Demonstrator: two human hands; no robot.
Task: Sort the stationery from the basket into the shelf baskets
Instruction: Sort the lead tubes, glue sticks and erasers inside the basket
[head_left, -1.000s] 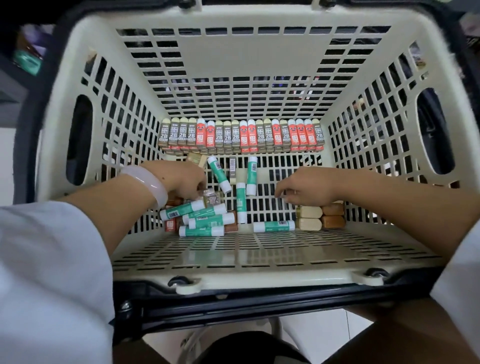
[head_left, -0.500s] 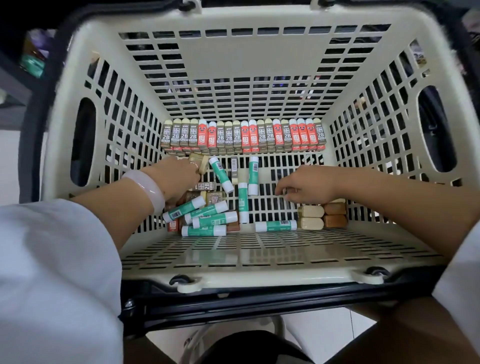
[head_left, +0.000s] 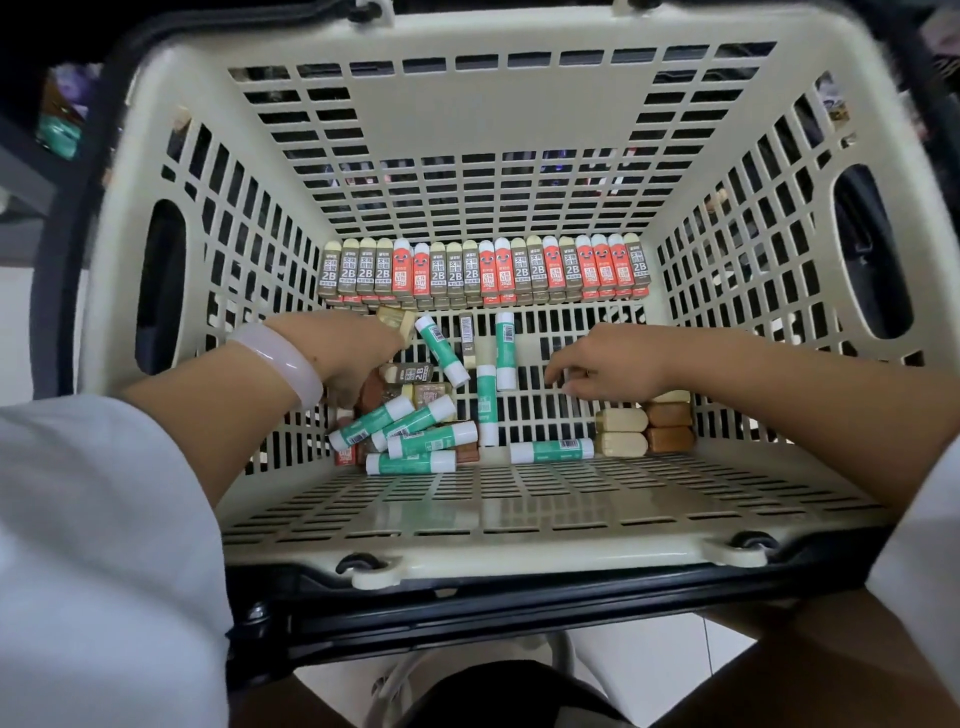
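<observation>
we note the left hand (head_left: 353, 348) has lifted from the pile, pinching an eraser (head_left: 396, 320) toward the back row (head_left: 483, 273); the right hand (head_left: 618, 366) hovers with loosely curled fingers, holding nothing.

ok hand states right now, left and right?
Left hand: pinching a small tan paper-wrapped eraser at its fingertips.
Right hand: fingers loosely curled over the cream slatted plastic basket, holding nothing visible.

bare basket floor (head_left: 545, 358) lies between the two hands; the glue stick pile (head_left: 415, 436) blocks the near left, the eraser row (head_left: 483, 270) the far wall.
</observation>
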